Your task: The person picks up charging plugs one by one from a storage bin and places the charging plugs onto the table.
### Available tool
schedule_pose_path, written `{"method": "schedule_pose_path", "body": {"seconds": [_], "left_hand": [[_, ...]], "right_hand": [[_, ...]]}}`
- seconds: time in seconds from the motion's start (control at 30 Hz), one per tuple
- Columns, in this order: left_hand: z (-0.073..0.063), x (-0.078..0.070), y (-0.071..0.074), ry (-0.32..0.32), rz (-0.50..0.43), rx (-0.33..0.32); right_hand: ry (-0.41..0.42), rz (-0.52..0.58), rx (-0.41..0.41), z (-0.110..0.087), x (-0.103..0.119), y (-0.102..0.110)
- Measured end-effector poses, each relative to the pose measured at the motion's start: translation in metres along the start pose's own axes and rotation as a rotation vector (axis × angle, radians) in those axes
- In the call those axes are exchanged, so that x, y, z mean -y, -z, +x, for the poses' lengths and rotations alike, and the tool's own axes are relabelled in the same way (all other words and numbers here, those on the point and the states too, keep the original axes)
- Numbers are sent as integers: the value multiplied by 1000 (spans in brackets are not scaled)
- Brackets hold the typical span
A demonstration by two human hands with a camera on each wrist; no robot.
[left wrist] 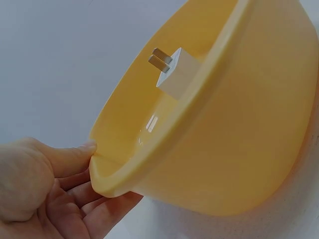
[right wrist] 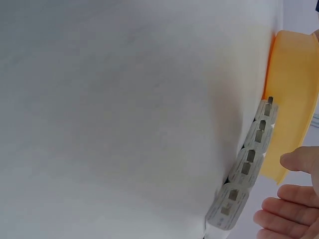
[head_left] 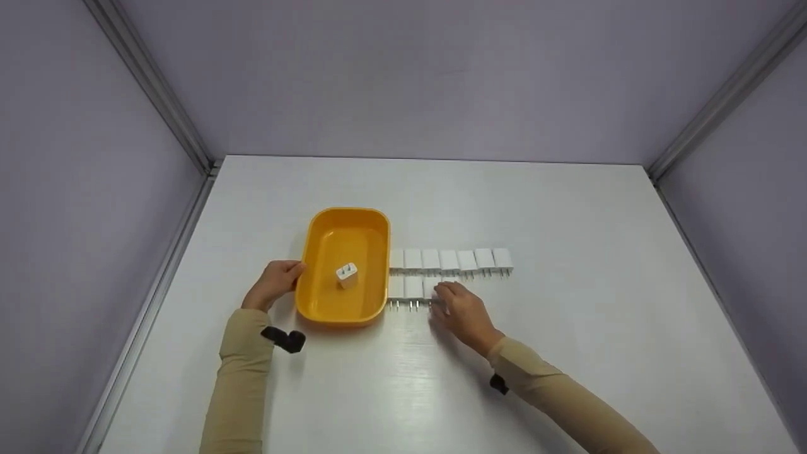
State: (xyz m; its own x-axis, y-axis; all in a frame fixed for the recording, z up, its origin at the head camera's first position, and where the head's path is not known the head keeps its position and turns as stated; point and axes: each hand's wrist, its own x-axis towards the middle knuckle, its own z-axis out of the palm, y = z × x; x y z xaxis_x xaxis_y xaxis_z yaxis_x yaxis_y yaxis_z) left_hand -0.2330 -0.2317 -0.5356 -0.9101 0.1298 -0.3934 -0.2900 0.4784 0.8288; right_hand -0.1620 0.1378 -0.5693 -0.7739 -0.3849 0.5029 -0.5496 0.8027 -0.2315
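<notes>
My left hand (head_left: 275,284) grips the left rim of a yellow plastic basin (head_left: 353,246), thumb over the edge and fingers beneath. Inside the basin, a white plug charger (head_left: 347,275) stands with its two prongs up. My right hand (head_left: 468,315) is over the right end of the front row of white plug chargers (head_left: 413,287), hiding part of it. In the right wrist view that hand's thumb and fingers (right wrist: 289,211) are extended and apart, with nothing between them. Behind lies a second row of chargers (head_left: 448,260), prongs toward me.
Both rows lie on a white table (head_left: 586,252), their left ends against or partly hidden by the basin's right wall. Pale panels (head_left: 403,82) enclose the table at the back and sides. A black wrist device (head_left: 284,339) is strapped at the left sleeve.
</notes>
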Motion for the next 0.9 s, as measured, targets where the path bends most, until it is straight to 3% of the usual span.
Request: {"method": "schedule_pose_path", "body": {"seconds": [0.3, 0.6, 0.8, 0.9], "left_hand": [[-3, -4, -1, -5, 4, 9], [-5, -4, 0, -6, -11, 16], [-10, -3, 3, -50, -44, 27], [-9, -4, 3, -39, -32, 20]], "right_hand": [[10, 3, 8, 16, 14, 2], [90, 30, -54, 34, 31, -4], [78, 60, -10, 43, 42, -4], [69, 85, 14, 47, 47, -4]]}}
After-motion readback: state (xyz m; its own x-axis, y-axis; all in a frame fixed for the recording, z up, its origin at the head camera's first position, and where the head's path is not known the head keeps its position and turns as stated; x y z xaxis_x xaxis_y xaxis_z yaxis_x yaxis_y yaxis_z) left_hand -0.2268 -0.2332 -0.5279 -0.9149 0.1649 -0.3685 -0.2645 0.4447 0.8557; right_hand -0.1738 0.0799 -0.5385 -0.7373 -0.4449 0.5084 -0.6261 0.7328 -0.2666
